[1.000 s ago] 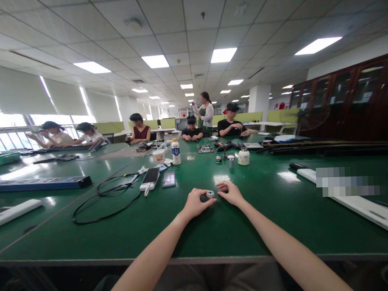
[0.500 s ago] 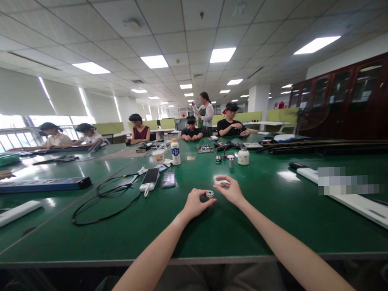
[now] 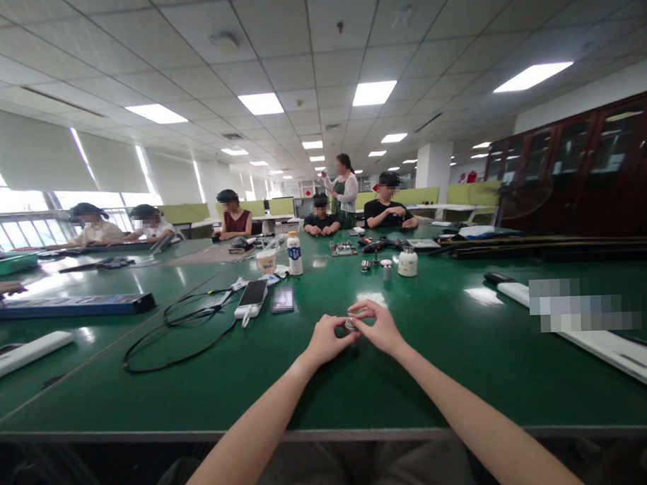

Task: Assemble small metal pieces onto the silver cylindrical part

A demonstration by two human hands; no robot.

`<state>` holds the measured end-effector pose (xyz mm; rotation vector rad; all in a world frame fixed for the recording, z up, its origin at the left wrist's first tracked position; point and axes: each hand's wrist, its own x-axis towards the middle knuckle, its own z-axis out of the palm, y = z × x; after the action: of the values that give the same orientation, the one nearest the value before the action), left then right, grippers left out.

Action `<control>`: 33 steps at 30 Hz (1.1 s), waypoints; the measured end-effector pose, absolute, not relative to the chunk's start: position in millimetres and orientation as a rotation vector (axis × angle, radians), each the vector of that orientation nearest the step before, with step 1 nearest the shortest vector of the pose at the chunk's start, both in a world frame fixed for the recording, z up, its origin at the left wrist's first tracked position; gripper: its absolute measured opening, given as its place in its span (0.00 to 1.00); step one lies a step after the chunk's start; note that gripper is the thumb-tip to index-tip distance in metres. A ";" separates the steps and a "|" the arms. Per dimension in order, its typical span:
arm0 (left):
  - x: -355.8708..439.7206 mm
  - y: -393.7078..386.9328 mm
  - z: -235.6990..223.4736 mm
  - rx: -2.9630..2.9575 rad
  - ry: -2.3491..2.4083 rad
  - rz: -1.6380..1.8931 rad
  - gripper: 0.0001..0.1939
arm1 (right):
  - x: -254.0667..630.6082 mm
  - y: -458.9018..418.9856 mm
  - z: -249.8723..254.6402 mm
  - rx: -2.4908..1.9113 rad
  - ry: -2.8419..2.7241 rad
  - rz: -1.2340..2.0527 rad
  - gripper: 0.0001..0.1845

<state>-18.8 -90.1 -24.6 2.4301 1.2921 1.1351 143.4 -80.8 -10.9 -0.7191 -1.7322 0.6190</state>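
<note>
A small round metal part (image 3: 350, 325) with a pale rim stands upright over the green table, partly hidden by fingers. My left hand (image 3: 327, 337) is closed on it from the left, thumb in front and fingers behind. From the other side, my right hand (image 3: 378, 328) meets the same part, its thumb and bent fingertips closed at the top edge. Whether a second small piece lies between the right fingertips is too small to tell. Farther back stand a small metal cylinder (image 3: 387, 271) and a cream-coloured jar (image 3: 408, 263).
A phone (image 3: 252, 294) on a white power bank, with black cables (image 3: 170, 322), lies to the left. Behind are a bottle (image 3: 295, 254), a cup (image 3: 266, 261) and a circuit board (image 3: 343, 248). A long white bar (image 3: 586, 332) lies at right. Several people sit across the table (image 3: 201, 395).
My right hand has moved left and its fingers have come together at the round metal part. My left hand keeps its hold. The view has shifted slightly.
</note>
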 end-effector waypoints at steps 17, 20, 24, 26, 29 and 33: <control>-17.3 -95.5 -20.5 2.428 1.307 1.095 0.14 | 143.3 -83.0 -9.1 -0.791 -1.770 0.618 0.12; -16.7 -96.2 -19.4 2.421 1.310 1.077 0.14 | 142.8 -84.2 -7.9 -0.803 -1.772 0.615 0.12; -16.0 -95.6 -19.5 2.425 1.297 1.080 0.13 | 142.2 -85.7 -5.4 -0.806 -1.784 0.603 0.12; -15.8 -95.2 -19.9 2.434 1.280 1.098 0.13 | 142.2 -86.6 -4.3 -0.809 -1.793 0.591 0.12; -15.7 -95.2 -20.1 2.439 1.274 1.099 0.13 | 142.4 -88.5 -3.5 -0.815 -1.797 0.581 0.11; -15.4 -95.8 -19.3 2.440 1.280 1.079 0.14 | 142.2 -89.0 -4.1 -0.797 -1.760 0.581 0.10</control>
<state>-15.4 -95.8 -19.3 2.4397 1.2796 1.0788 142.2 -89.0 -4.1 -0.7969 -1.7596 0.5808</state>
